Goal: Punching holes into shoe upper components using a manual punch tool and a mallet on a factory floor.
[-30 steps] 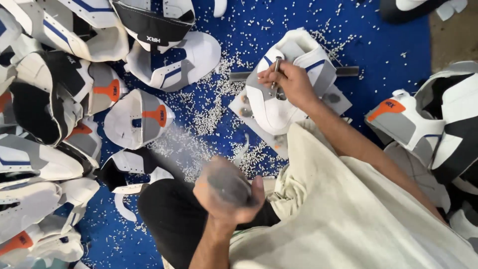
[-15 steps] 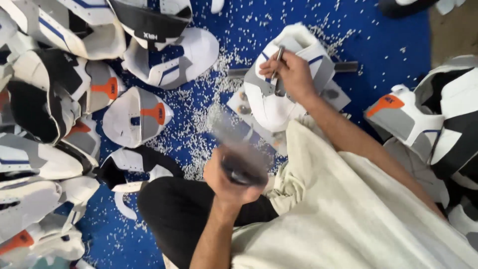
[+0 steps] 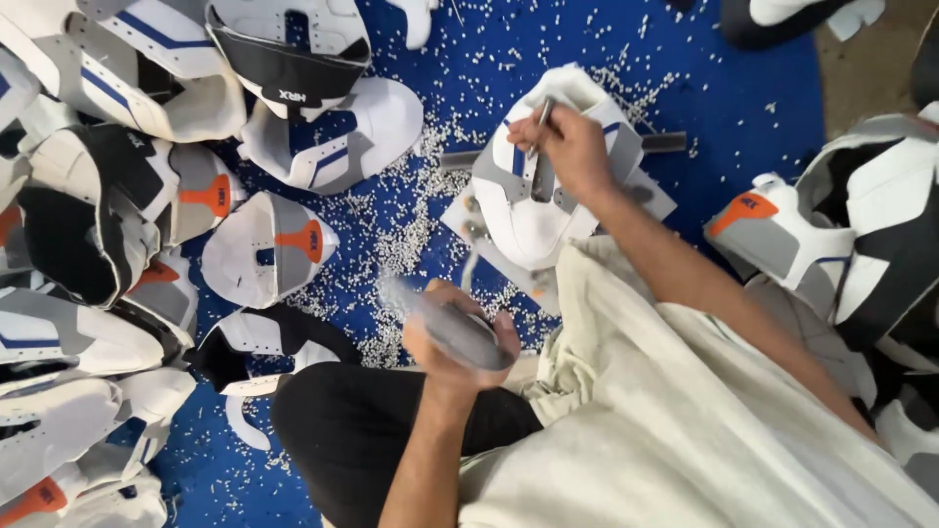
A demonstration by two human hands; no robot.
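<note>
My right hand [image 3: 572, 152] pinches a thin metal punch [image 3: 541, 115] upright against a white, grey and blue shoe upper [image 3: 533, 225]. The upper lies on a small flat board [image 3: 657, 202] on the blue floor. My left hand [image 3: 442, 354] is closed around a grey mallet [image 3: 462, 334], blurred with motion. It hovers just below and left of the upper, over my black-trousered knee, apart from the punch.
Piles of white, black and orange shoe uppers [image 3: 264, 249] crowd the left side, and more uppers [image 3: 782, 235] lie at the right. Small white punched bits [image 3: 411, 225] litter the blue mat [image 3: 753, 88]. A grey metal bar [image 3: 665, 143] lies behind the board.
My left hand swung the mallet up towards the upper, then dropped back slightly. My right hand has kept the punch on the upper.
</note>
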